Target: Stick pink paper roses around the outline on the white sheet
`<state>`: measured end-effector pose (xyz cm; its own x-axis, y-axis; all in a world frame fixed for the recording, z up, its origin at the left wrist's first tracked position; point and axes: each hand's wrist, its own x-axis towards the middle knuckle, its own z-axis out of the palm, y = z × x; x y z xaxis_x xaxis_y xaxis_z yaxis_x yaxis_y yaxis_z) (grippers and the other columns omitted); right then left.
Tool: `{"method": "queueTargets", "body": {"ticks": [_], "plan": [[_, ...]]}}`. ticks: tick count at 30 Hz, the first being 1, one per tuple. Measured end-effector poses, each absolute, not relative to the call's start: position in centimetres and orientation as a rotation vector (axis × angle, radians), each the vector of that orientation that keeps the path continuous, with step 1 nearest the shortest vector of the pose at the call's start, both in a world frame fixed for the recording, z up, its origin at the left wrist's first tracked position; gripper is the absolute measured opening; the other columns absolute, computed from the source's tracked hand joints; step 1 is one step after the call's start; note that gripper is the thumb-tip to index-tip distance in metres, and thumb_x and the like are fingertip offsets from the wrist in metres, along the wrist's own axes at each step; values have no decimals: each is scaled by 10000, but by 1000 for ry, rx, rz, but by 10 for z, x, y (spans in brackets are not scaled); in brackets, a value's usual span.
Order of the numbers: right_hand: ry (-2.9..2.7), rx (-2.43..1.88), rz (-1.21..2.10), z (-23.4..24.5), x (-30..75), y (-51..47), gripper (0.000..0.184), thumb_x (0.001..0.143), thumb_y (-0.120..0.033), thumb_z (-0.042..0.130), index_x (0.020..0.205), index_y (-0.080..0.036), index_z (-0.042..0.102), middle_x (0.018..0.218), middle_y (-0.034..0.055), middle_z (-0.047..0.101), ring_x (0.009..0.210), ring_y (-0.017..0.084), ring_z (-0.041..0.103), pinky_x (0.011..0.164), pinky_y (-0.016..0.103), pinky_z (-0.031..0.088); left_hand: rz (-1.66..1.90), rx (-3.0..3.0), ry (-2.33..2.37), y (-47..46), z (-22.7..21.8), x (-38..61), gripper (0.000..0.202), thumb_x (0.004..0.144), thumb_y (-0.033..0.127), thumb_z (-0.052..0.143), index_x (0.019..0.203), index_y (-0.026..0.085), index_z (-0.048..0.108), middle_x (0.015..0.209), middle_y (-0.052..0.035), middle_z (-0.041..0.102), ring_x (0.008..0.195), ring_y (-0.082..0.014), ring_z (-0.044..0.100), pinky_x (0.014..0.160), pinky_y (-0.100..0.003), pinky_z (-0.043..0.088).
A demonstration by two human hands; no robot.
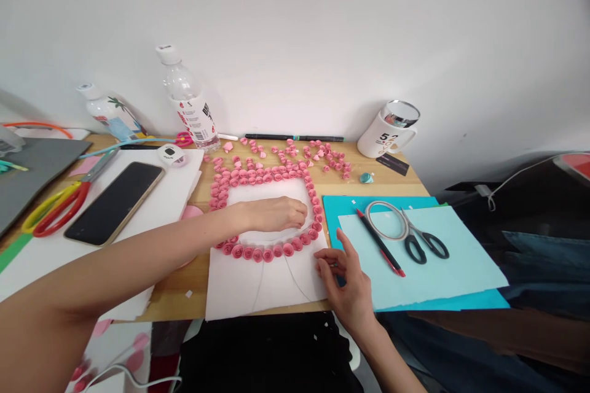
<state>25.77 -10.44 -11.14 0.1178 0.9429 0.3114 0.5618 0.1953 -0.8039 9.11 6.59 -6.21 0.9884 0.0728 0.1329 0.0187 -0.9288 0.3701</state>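
Observation:
A white sheet of paper (230, 298) lies on the wooden table with pencil curves on its lower part. On it, pink rolled paper roses (268, 254) form a frame around a bare white middle. My left hand (288, 214) reaches across that middle, fingers curled together near the frame's right side. Whatever the fingertips hold, if anything, is hidden. Beside the sheet's right edge is my right hand (348, 285), its index finger and thumb apart and the other fingers loosely bent, with nothing in it. More loose pink roses (338, 163) are scattered behind the frame.
To the right, blue paper sheets (442, 282) carry black scissors (424, 244), a black-and-red pen (380, 242) and a ring of tape (386, 220). A mug (385, 132) and a bottle (191, 104) stand near the wall. A phone (115, 202) and red-yellow scissors (64, 206) lie left.

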Motion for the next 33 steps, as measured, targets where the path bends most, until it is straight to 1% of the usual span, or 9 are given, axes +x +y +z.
{"method": "queueTargets", "body": {"ticks": [6,11,14,17,22,25,30,33], "plan": [[-1546,-1480,541,-111,257,-104,579,899,-209,457,1434,-209,236,861,26,668,658,116,635,614,252,582,226,2745,48,66,-59,89,281,808,-36,437,719,164,613,838,-54,628,777,-144,585,722,-247,465],[-1541,-1503,539,-110,257,-104,585,893,-207,461,1434,-216,239,863,21,668,659,117,642,616,252,585,78,2943,-43,64,-54,92,300,830,-47,384,776,133,617,910,-89,634,791,-159,571,707,-256,451],[-1555,-1482,511,-109,257,-104,578,895,-207,456,1432,-214,242,849,17,667,639,117,638,593,249,583,-18,2995,-25,63,-51,94,280,849,-17,388,781,130,616,905,-82,627,757,-161,558,659,-260,438],[-1564,-1475,513,-110,257,-104,578,898,-203,449,1434,-217,234,852,17,666,643,116,637,593,247,581,-76,2976,-4,62,-49,94,270,851,-4,403,763,140,613,903,-71,624,784,-163,557,684,-261,433],[-1561,-1479,536,-111,258,-105,580,901,-205,441,1438,-210,224,863,25,665,653,119,641,614,258,585,1,2918,-30,61,-49,92,265,832,-15,433,718,157,598,879,-58,630,797,-158,563,734,-259,433],[-1560,-1484,540,-111,258,-105,575,903,-215,439,1436,-200,224,867,34,665,660,126,642,612,268,586,73,2958,-69,61,-51,92,277,810,-35,445,681,167,584,844,-51,625,772,-154,563,735,-257,436],[-1555,-1483,553,-110,258,-104,563,910,-213,434,1434,-203,229,859,30,665,654,123,641,621,271,587,71,3023,-102,59,-51,94,270,769,-54,477,692,183,579,834,-38,626,757,-158,566,729,-259,433],[-1552,-1479,550,-110,258,-104,565,912,-216,431,1436,-202,222,859,32,665,649,126,641,613,270,586,148,3007,-136,57,-50,94,283,747,-71,488,665,188,568,797,-31,626,734,-157,561,720,-257,430]]}}
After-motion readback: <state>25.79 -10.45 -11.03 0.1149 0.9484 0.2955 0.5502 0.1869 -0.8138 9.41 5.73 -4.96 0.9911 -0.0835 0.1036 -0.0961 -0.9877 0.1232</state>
